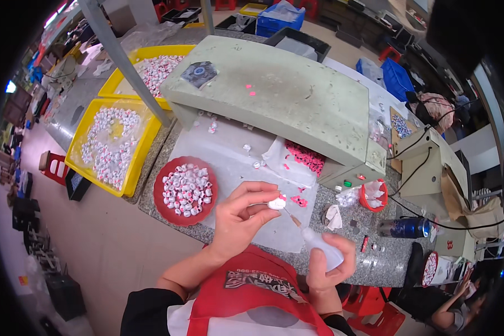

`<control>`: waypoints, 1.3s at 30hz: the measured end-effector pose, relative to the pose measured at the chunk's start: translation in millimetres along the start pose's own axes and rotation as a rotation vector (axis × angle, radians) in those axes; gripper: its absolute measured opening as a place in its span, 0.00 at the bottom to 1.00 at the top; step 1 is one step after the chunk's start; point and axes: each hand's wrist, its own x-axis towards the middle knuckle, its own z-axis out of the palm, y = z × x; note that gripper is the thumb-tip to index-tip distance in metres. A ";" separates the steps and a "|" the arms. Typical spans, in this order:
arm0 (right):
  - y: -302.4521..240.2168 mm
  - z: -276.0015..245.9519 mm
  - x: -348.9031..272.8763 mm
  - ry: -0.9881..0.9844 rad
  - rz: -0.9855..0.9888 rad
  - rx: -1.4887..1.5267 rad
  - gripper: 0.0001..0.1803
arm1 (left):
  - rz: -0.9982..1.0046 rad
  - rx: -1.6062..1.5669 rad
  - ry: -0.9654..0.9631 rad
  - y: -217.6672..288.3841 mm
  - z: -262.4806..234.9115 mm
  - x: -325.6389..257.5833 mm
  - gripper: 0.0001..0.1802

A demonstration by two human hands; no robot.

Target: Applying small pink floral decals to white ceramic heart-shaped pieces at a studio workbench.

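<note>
My left hand (241, 215) pinches a small white and pink piece (277, 203) between thumb and fingertips, held over a white sheet (235, 168) on the stone worktop. My right hand (327, 269) grips a small translucent squeeze bottle (322, 246). Its thin nozzle (293, 219) points up and left, its tip just below the small piece. A round red dish (163, 208) holding several white and pink pieces sits left of my left hand.
A pale green machine housing (274, 95) spans the back of the worktop. Loose pink parts (305, 157) lie beneath it. Two yellow trays (137, 154) of white pieces stand at left. A small red cup (373, 196), a dark can (406, 228) and cables lie right.
</note>
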 end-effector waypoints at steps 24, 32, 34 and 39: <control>-1.8 1.2 22.2 -0.095 -0.262 -0.071 0.10 | 0.107 0.171 -0.025 -1.0 9.9 0.5 0.16; -0.6 -4.1 22.8 -0.116 -0.244 -0.072 0.09 | 0.059 0.091 -0.005 -4.3 8.4 -0.2 0.17; -0.5 -4.0 22.3 -0.088 -0.226 -0.065 0.09 | 0.026 0.045 -0.006 -3.9 8.7 -0.5 0.16; -1.0 -2.8 23.6 -0.094 -0.256 -0.066 0.09 | -0.048 -0.055 -0.029 -2.9 7.6 -0.8 0.16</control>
